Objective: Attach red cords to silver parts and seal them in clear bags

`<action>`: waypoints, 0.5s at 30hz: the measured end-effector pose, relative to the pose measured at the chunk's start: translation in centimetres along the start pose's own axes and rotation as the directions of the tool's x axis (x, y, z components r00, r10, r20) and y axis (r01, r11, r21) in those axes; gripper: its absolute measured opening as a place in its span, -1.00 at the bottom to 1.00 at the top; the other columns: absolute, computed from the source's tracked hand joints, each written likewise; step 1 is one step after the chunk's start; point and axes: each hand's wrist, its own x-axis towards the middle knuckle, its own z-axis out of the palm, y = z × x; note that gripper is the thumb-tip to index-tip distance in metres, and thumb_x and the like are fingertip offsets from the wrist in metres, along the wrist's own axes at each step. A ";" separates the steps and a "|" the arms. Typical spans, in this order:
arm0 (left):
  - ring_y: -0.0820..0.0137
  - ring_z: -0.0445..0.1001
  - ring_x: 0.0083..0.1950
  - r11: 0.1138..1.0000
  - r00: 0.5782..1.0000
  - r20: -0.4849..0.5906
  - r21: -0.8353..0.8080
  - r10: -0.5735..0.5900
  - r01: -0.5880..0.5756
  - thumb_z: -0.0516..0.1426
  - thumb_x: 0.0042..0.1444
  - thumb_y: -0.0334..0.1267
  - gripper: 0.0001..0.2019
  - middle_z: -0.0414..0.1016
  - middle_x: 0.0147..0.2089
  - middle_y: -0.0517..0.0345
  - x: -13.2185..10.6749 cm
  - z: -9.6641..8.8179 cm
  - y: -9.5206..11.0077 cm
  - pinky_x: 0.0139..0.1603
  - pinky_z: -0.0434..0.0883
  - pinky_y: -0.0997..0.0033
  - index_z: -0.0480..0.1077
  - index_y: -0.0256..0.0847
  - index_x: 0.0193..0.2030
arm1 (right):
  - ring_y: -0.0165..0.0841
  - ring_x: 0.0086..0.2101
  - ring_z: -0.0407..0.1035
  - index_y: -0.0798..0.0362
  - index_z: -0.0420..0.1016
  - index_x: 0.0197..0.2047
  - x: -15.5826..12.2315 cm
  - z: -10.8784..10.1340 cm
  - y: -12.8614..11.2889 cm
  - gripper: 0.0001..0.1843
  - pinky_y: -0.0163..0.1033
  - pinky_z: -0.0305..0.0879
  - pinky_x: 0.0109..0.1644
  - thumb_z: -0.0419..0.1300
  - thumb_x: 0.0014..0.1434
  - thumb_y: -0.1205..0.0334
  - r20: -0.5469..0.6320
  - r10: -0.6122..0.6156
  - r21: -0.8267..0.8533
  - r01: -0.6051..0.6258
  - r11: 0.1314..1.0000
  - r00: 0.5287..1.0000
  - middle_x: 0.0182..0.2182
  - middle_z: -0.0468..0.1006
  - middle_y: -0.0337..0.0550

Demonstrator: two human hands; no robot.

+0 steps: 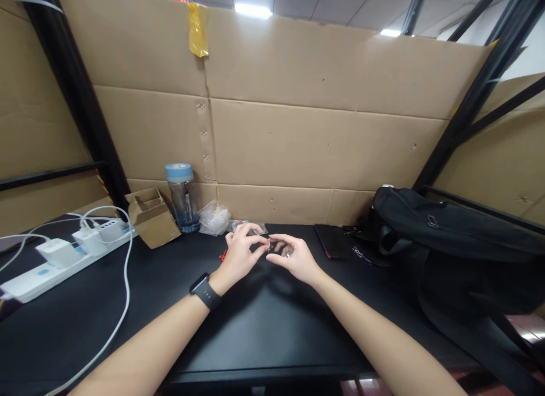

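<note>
Both of my hands meet above the middle of the black table [264,333]. Between their fingertips is a small thin piece [269,245], dark and whitish with a bit of red near it; it is too small to name. My left hand [242,254], with a dark watch on the wrist, pinches it from the left. My right hand [298,261], wearing a ring, pinches it from the right. Small red parts [222,256] show beside my left hand, partly hidden by it. Behind the hands lies a clear plastic bag [255,228], partly covered.
On the left are a white power strip [29,283] with chargers and cables, an open cardboard box [155,222] and a blue-lidded bottle [183,200]. Crumpled plastic [214,219] sits beside the bottle. A dark flat case [332,241] and a black backpack [464,242] lie on the right. Cardboard walls [289,151] rise behind.
</note>
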 end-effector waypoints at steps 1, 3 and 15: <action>0.14 0.32 0.20 1.000 1.000 0.002 0.013 0.006 -0.006 0.21 0.23 -0.18 -0.87 0.50 0.08 0.11 0.0 0.0 0.0 0.10 0.17 0.07 0.61 0.00 -0.28 | -0.34 -0.32 0.46 -0.01 0.56 0.07 0.0 0.1 0.0 -0.44 -0.27 0.41 -0.32 0.46 -0.02 0.06 -0.002 0.010 -0.003 -0.010 1.000 1.000 -0.10 0.63 -0.09; 0.13 0.30 0.20 0.999 1.000 0.006 0.034 0.017 -0.017 0.20 0.23 -0.19 -0.87 0.49 0.08 0.11 0.0 -0.2 -0.1 0.10 0.15 0.07 0.61 0.00 -0.28 | -0.34 -0.35 0.46 -0.02 0.56 0.07 0.0 0.2 -0.2 -0.44 -0.27 0.40 -0.34 0.45 0.00 0.02 0.001 0.023 -0.037 -0.023 0.999 1.000 -0.12 0.64 -0.10; 0.15 0.32 0.19 0.992 0.991 0.064 0.039 0.119 -0.122 0.20 0.24 -0.13 -0.87 0.50 0.08 0.11 0.1 -0.3 -0.3 0.12 0.15 0.12 0.60 0.00 -0.24 | -0.36 -0.24 0.43 0.03 0.49 -0.25 0.2 -0.9 -1.1 -0.77 -0.30 0.36 -0.22 0.07 0.37 0.16 0.130 -0.106 -0.221 0.133 0.966 0.986 -0.23 0.53 -0.14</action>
